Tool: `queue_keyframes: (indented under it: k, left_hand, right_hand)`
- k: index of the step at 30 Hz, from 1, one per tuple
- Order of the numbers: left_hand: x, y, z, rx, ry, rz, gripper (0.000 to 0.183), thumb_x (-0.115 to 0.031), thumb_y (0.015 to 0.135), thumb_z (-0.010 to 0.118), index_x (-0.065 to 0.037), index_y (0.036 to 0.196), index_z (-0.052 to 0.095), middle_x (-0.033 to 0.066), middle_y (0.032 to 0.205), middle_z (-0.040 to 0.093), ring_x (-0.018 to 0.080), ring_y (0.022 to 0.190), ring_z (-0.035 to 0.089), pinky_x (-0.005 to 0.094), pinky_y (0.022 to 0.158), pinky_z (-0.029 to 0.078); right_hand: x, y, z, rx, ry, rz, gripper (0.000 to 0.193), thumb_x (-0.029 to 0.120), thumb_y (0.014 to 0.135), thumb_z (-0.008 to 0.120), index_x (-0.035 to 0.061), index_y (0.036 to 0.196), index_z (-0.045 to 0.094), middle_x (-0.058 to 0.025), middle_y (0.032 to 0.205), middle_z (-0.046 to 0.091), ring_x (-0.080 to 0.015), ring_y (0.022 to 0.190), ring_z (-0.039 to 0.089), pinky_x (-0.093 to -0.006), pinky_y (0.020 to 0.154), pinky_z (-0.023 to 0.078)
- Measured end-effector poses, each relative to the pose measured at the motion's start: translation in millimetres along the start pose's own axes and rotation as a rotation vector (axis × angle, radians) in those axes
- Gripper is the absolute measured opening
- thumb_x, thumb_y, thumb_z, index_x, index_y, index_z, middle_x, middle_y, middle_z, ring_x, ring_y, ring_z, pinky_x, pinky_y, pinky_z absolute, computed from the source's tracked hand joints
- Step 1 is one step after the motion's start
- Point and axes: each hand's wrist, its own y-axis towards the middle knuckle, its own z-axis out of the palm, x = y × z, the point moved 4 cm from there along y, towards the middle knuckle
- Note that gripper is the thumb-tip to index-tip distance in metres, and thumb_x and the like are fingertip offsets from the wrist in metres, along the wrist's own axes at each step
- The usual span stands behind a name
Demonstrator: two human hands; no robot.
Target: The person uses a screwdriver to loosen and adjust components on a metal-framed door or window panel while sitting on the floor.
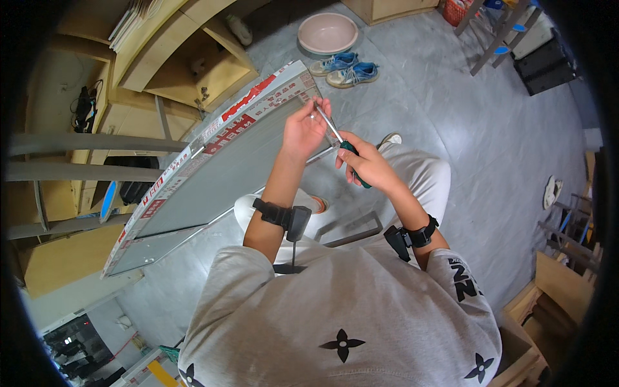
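A grey floor (490, 142) is lined along its left edge with wooden cabinets (187, 71). Before them a large framed panel (213, 187) is seen at a slant, its pale frame marked with red print. Beyond the panel's far right corner, a pinkish basin (327, 45) is set on the floor, with a pair of blue sneakers (353, 75) placed just beside it. Near that same corner, at the panel's right edge, a screwdriver (331, 124) is held aslant, its green handle grasped by the right hand (367, 161) with fingers wrapped around it. The left hand (306, 129) is raised to the far end of the metal shaft, its fingers partly curled; whether the tip is pinched between them cannot be told.
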Motion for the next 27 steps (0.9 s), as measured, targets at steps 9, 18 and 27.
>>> queue_keyframes:
  k: [9, 18, 27]
  left_hand:
    - [-36, -14, 7, -0.018, 0.043, 0.221, 0.011, -0.003, 0.09, 0.054, 0.004, 0.098, 0.055, 0.0138, 0.099, 0.059, 0.028, 0.108, 0.056, 0.0395, 0.097, 0.048]
    - [-86, -76, 95, -0.001, 1.854, 0.927, 0.012, -0.005, 0.093, 0.05, 0.0, 0.1, 0.058, 0.0112, 0.103, 0.068, 0.0271, 0.096, 0.065, 0.0366, 0.085, 0.05]
    - [-85, -73, 81, 0.001, 2.194, 1.042, 0.007, -0.003, 0.091, 0.051, -0.002, 0.098, 0.052, 0.0142, 0.104, 0.067, 0.0324, 0.093, 0.065, 0.0382, 0.076, 0.052]
  right_hand:
    - [0, 1, -3, -0.063, -0.024, -0.076, 0.027, 0.014, 0.094, 0.048, 0.0006, 0.117, 0.051, -0.004, 0.07, 0.056, -0.0088, 0.047, 0.052, -0.0234, 0.038, 0.039]
    - [93, 87, -30, -0.162, 0.22, -0.562, 0.015, 0.019, 0.09, 0.057, 0.0054, 0.091, 0.053, 0.0007, 0.066, 0.05, -0.0087, 0.059, 0.048, -0.0238, 0.055, 0.038]
    - [158, 163, -7, 0.054, 0.436, -0.468, 0.051, 0.027, 0.089, 0.058, 0.0135, 0.049, 0.029, 0.0013, 0.044, 0.031, -0.0095, 0.039, 0.027, -0.0262, 0.043, 0.025]
